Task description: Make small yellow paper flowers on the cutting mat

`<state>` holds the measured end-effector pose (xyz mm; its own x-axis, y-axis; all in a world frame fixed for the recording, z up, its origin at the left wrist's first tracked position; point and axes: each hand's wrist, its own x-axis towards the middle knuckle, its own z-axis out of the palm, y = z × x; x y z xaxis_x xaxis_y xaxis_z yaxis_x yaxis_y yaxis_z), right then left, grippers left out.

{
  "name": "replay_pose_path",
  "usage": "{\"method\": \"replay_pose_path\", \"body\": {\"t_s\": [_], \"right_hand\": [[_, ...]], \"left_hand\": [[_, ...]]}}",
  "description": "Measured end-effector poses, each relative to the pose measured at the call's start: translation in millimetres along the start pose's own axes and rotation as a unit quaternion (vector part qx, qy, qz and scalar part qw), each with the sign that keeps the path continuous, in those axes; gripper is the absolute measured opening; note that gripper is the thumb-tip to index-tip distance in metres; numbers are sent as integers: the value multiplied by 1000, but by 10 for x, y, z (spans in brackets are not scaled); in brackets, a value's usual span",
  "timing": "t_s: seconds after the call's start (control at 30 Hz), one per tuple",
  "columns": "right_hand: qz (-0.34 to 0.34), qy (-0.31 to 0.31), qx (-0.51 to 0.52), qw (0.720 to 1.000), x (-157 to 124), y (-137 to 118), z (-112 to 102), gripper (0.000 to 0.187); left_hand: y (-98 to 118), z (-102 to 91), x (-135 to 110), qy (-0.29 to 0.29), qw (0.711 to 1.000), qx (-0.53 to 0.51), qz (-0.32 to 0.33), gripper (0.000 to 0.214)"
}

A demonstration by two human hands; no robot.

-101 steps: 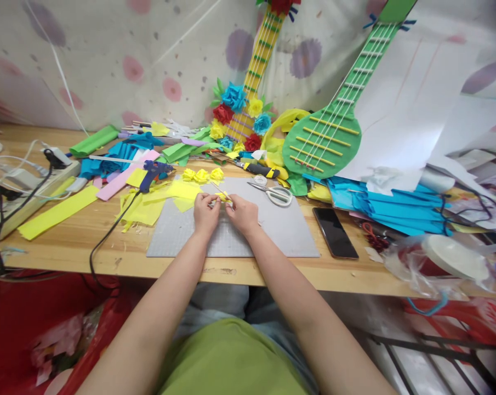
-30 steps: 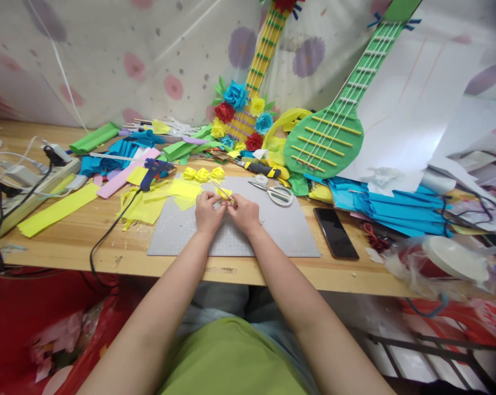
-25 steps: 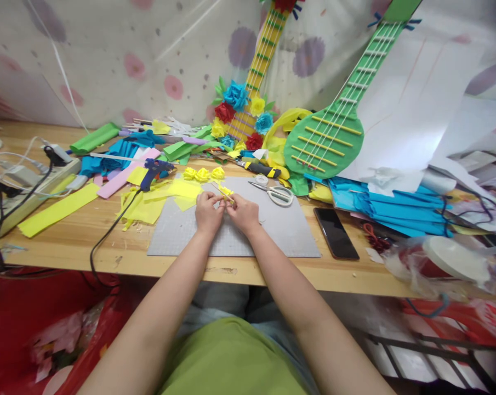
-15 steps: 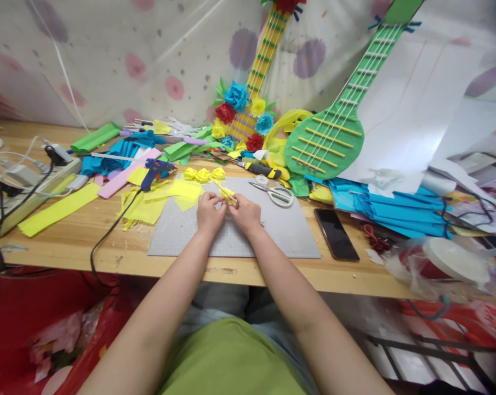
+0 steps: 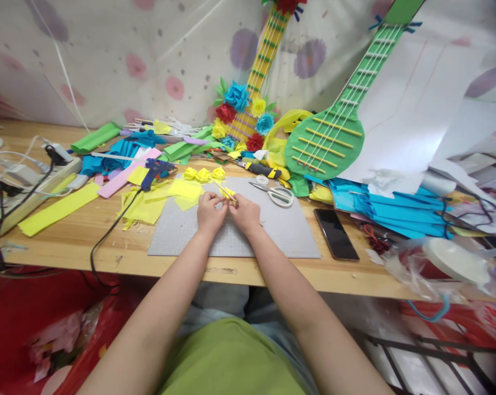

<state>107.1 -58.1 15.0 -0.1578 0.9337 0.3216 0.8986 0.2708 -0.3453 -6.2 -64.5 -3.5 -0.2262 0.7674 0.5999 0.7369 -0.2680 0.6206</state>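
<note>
The left hand [image 5: 210, 210] and the right hand [image 5: 244, 213] are meeting over the grey cutting mat [image 5: 272, 236], fingertips pressed together around a small yellow paper piece [image 5: 227, 191] wound on a thin wooden stick [image 5: 224, 191]. Both hands are pinching it between them; the stick is slanting up and away to the left from the pinch. The paper piece is sitting just beyond the fingertips, raised a little off the mat, though exactly which fingers are closing on it is too small to tell.

Just beyond the left hand, loose yellow paper sheets [image 5: 182, 191] are lying partly on the mat's far left corner, and three finished yellow paper flowers [image 5: 204, 174] are lined up a little farther out. Left of those, a blue glue gun [image 5: 154, 170] is resting with its black cord trailing off the table's near edge. Just beyond the right hand, scissors [image 5: 272, 192] are lying on the mat, with a black and yellow utility knife [image 5: 259, 168] behind them. Well to the right of the right hand, a dark phone [image 5: 335, 232] is lying face up on the wooden table [image 5: 87, 241].

Farthest from the hands, a green paper guitar [image 5: 325, 142] and a yellow guitar decorated with paper flowers [image 5: 248, 118] are leaning against the wall.
</note>
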Motion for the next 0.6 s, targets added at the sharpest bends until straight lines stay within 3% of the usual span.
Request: {"method": "replay_pose_path", "body": {"t_s": [0.27, 0.6], "right_hand": [[-16, -29, 5, 999, -19, -10, -56, 23], [7, -20, 9, 1000, -11, -14, -53, 23]], "left_hand": [[-11, 0, -9, -19, 999, 48, -2, 14], [-13, 10, -15, -8, 997, 78, -15, 14]]}}
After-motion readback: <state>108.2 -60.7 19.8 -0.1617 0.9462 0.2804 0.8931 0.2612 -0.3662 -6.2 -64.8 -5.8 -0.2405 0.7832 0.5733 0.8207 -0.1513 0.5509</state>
